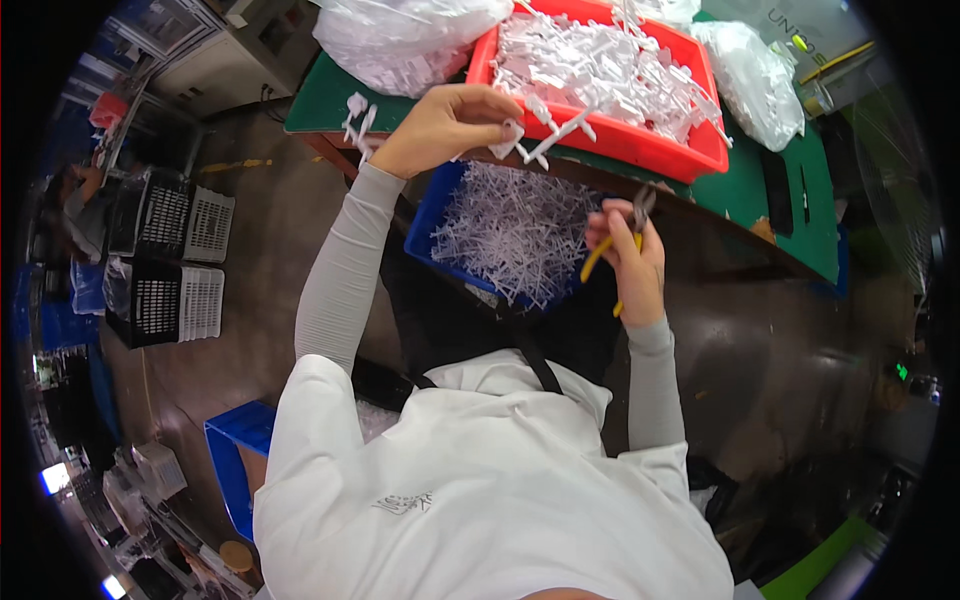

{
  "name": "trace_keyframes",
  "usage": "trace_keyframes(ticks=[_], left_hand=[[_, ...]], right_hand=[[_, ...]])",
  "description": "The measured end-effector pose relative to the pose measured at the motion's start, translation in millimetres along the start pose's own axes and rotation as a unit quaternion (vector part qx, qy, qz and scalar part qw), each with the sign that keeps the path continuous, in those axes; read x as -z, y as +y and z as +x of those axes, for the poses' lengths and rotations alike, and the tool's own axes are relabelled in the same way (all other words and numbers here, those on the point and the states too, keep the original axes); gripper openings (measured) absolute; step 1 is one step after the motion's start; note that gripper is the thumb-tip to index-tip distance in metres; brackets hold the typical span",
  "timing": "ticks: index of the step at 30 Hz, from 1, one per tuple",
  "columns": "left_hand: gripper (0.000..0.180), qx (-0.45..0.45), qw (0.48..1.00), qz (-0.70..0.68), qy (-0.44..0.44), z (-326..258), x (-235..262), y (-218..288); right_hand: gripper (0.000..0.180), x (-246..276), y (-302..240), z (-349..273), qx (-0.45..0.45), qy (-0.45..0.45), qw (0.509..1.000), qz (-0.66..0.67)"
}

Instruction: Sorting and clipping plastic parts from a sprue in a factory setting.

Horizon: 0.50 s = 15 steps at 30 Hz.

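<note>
My left hand is closed in a pinch on a white plastic sprue, whose branches stick out to the right in front of the red tray. More white branches show left of that wrist; I cannot tell whether they join the same sprue. My right hand, lower and to the right, is wrapped round cutting pliers with yellow handles. Their metal jaws point up and lie apart from the sprue. Below and between the hands, a blue bin holds a heap of thin white sprue scraps.
The red tray, heaped with white plastic parts, sits on a green-topped table. Bulging clear bags of white pieces flank it. Black and white crates stand on the floor at left. A blue crate is beside me.
</note>
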State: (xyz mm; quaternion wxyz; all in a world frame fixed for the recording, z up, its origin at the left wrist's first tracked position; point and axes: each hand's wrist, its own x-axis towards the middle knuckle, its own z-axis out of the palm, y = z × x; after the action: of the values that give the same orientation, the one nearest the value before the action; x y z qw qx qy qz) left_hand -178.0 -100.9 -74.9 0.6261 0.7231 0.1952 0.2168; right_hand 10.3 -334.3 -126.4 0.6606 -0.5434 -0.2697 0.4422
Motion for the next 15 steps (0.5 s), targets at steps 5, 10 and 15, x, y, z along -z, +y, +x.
trace_keyframes(ticks=[5,10,15], left_hand=[[0.016,-0.011,0.998,-0.059,-0.016,-16,14,-25],[0.019,0.05,0.984,-0.123,-0.122,-68,-63,-56],[0.021,0.147,0.953,-0.265,-0.026,-128,-133,-104]], right_hand=[[0.03,28,33,-34,-0.067,0.022,0.997,0.014],[0.037,21,46,-67,-0.045,-0.048,0.998,0.0],[0.036,5,67,-71,-0.098,-0.04,0.994,-0.009]])
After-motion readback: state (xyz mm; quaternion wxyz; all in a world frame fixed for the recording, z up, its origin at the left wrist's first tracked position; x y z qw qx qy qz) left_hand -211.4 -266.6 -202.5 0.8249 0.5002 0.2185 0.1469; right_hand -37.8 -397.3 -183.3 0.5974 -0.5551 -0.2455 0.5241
